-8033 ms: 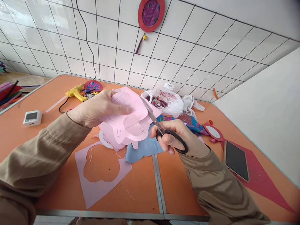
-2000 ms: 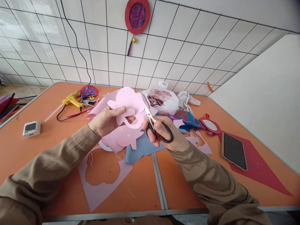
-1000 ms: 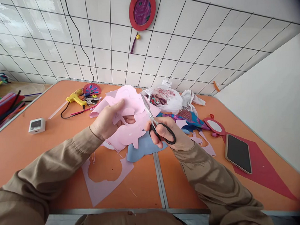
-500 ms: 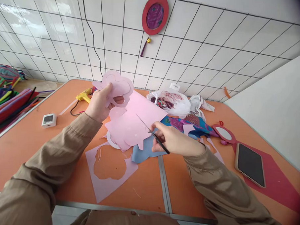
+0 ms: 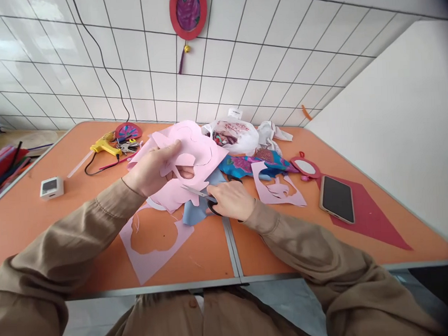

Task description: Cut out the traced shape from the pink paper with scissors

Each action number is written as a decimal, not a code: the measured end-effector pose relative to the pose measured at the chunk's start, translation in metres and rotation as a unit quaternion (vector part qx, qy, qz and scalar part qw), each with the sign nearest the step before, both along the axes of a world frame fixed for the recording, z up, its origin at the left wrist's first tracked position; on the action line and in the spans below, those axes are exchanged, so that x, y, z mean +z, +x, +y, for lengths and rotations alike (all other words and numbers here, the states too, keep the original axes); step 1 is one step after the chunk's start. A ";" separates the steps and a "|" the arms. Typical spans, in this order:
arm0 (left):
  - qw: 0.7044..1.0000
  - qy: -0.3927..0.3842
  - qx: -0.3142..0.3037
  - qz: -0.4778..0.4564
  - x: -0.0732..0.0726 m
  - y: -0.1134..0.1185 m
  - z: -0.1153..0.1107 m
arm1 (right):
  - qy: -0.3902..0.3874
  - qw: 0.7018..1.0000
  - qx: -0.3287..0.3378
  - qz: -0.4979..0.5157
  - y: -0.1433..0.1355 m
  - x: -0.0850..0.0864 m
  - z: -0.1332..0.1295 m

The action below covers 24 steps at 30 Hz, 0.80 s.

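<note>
A curved pink cutout (image 5: 198, 144) with an opening in it is pinched in my left hand (image 5: 155, 166), above more pink sheets. My right hand (image 5: 231, 200) is closed round black-handled scissors (image 5: 195, 191), whose blades point left, just below the cutout. Under the hands lie pink pieces and a blue piece (image 5: 194, 214). Nearer the table's front edge rests a pink sheet with a large rounded hole (image 5: 148, 265). To the right of my right hand is another cut pink sheet (image 5: 295, 198).
On the left are a yellow glue gun (image 5: 104, 145), keys and a small white device (image 5: 51, 188). A plastic bag (image 5: 241, 137) and patterned fabric (image 5: 271, 161) lie at the back. A phone (image 5: 337, 198) rests on red sheet material (image 5: 375, 221) at the right.
The view has shifted right. My right hand has brought the scissors closer to the cutout and turned them to point more to the left. My left hand still holds the cutout.
</note>
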<state>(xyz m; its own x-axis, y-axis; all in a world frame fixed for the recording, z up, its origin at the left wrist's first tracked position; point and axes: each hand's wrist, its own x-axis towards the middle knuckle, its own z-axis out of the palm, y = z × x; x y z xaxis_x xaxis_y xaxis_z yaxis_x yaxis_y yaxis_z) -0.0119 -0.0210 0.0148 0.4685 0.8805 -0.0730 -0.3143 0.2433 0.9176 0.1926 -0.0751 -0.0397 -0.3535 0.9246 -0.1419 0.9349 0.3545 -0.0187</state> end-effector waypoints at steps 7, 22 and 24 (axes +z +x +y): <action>0.997 -0.049 -0.056 0.021 -0.029 0.007 -0.029 | 0.045 0.999 -0.027 0.014 0.007 -0.015 -0.006; 0.998 -0.009 -0.054 0.028 -0.099 0.007 -0.035 | 0.151 0.986 -0.046 0.056 0.013 -0.036 -0.005; 0.998 -0.004 -0.050 0.023 -0.100 0.008 -0.031 | 0.159 0.984 -0.053 0.063 0.010 -0.038 -0.004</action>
